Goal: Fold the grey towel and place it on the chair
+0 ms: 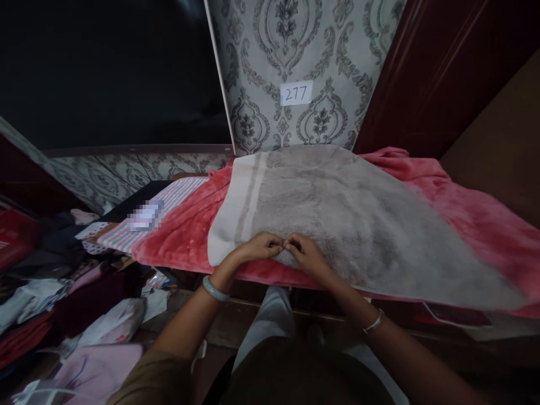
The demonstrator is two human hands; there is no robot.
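Observation:
A large grey plush cloth [320, 197] with a white and tan striped left border lies spread over a red plush blanket [181, 242]. Over the near edge of the grey cloth, my left hand [264, 246] and my right hand [304, 253] meet almost fingertip to fingertip. Both are pinched closed, thumb against forefinger. Whatever is between the fingertips is too small or too hidden to make out. A pale bangle [215, 289] circles my left wrist, and a thin silver bracelet [374, 322] is on my right.
On a striped cloth [181, 191] to the left sits a small blurred box [145, 216]. Clothes and bags [113, 320] are heaped at lower left. A large dark screen [113, 73] and patterned wall with a "277" label [296, 93] stand behind; dark red panelling [439, 67] is at right.

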